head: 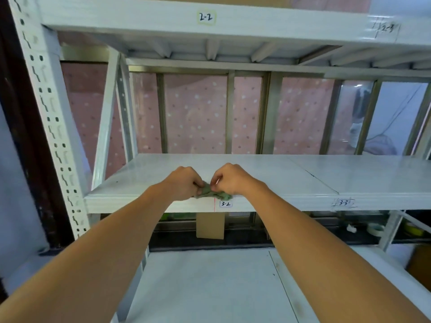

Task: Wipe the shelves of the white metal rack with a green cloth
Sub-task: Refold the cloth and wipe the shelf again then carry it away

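Observation:
The white metal rack [58,127] fills the view, with a middle shelf [268,173] labelled 3-2 at chest height. A small crumpled green cloth [211,191] lies bunched at the front edge of that shelf. My left hand [184,181] pinches the cloth's left side. My right hand [229,179] pinches its right side, fingertips almost touching the left ones. Most of the cloth is hidden under the two hands.
An upper shelf [163,19] labelled 2-2 hangs overhead. A lower shelf [210,287] lies below my arms. A cardboard piece [210,226] hangs under the middle shelf, with tape rolls [375,229] at the back right. A pink dotted window covering [196,113] is behind.

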### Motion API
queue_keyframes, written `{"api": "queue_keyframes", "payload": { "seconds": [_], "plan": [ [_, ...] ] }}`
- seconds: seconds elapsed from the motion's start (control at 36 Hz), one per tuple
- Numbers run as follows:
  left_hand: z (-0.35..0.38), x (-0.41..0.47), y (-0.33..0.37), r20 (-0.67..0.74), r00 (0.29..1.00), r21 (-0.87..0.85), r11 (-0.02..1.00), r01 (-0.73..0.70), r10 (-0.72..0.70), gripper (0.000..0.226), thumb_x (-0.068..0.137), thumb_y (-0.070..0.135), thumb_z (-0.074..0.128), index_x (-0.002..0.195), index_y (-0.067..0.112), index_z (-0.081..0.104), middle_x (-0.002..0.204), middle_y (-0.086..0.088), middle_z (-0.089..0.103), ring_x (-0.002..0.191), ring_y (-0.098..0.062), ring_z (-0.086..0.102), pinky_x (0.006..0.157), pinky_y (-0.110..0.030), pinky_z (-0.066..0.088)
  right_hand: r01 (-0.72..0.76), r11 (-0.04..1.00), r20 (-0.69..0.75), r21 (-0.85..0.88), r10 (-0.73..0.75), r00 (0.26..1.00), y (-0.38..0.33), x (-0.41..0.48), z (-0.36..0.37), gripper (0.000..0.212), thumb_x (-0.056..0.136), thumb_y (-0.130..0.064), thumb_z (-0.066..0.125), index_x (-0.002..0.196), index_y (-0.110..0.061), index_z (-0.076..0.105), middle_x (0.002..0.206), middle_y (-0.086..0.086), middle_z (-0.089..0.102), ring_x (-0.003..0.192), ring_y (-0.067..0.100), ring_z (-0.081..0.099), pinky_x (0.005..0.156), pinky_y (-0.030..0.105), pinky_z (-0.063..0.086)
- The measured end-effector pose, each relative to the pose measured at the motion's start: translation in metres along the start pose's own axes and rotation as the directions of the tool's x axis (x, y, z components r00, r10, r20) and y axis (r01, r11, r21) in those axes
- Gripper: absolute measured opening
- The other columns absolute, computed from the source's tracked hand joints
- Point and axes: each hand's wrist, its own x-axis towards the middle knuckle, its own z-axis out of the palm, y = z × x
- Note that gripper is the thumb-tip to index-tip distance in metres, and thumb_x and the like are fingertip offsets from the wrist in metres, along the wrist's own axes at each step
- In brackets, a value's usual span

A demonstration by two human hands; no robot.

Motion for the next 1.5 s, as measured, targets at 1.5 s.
{"api": "queue_keyframes", "payload": {
  "seconds": [1.5],
  "plan": [
    [0.071,0.338,-0.043,-0.126,0.975,-0.076,0.982,0.173,-0.182,0.024,0.083,0.011,0.07,0.104,0.016,0.08,0.108,-0.004,0.075,0.099,-0.023,0.066,0.081,-0.022,0.045,0.245,0.944,-0.037,-0.221,-0.259,0.965,0.181,0.303,-0.005,0.024,0.093,-0.01,0.056,0.11,-0.013,0.073,0.109,0.013,0.066,0.099,0.032,0.061,0.081,0.031,0.046]
  ]
}}
